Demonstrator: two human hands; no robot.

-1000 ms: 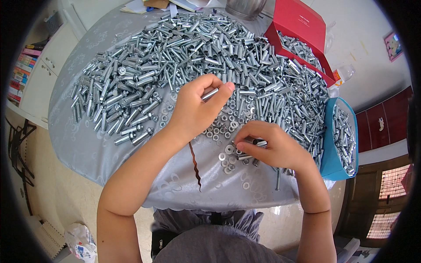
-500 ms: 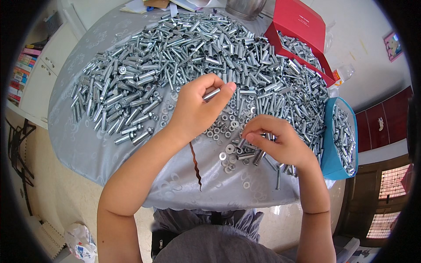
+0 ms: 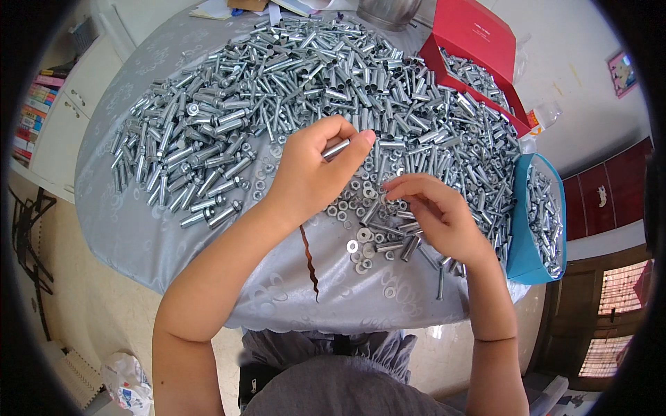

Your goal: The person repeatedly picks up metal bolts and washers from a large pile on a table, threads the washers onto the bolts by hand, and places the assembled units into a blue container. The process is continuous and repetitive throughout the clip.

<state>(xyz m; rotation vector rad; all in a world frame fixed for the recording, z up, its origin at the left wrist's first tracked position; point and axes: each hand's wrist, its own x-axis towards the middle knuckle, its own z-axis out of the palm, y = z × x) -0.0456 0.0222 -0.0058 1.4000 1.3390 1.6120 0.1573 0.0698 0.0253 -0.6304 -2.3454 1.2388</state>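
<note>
My left hand (image 3: 312, 163) is closed around a shiny metal sleeve (image 3: 336, 149), which shows between thumb and fingers above the table's middle. To its right, my right hand (image 3: 444, 218) hovers with fingers apart over loose washers and nuts, and nothing shows in it. Just under its fingers lie several metal sleeves (image 3: 411, 248) and a small group of flat washers (image 3: 352, 246). Nuts (image 3: 355, 185) are scattered between the two hands. Beyond them spreads a large heap of metal sleeves and bolts (image 3: 326, 76). Assembled expansion bolts (image 3: 225, 215) lie to the left of my left hand.
A red box (image 3: 479, 31) with its lid raised holds more metal parts at the back right. A blue container (image 3: 520, 239) full of bolts stands at the right edge. The grey tablecloth (image 3: 270, 291) has a wavy brown tear-like mark (image 3: 310, 263).
My right hand has lifted slightly, and its fingers have spread from a pinch over the sleeves. A sleeve now shows lying below its fingertips. My left hand is nearly still.
</note>
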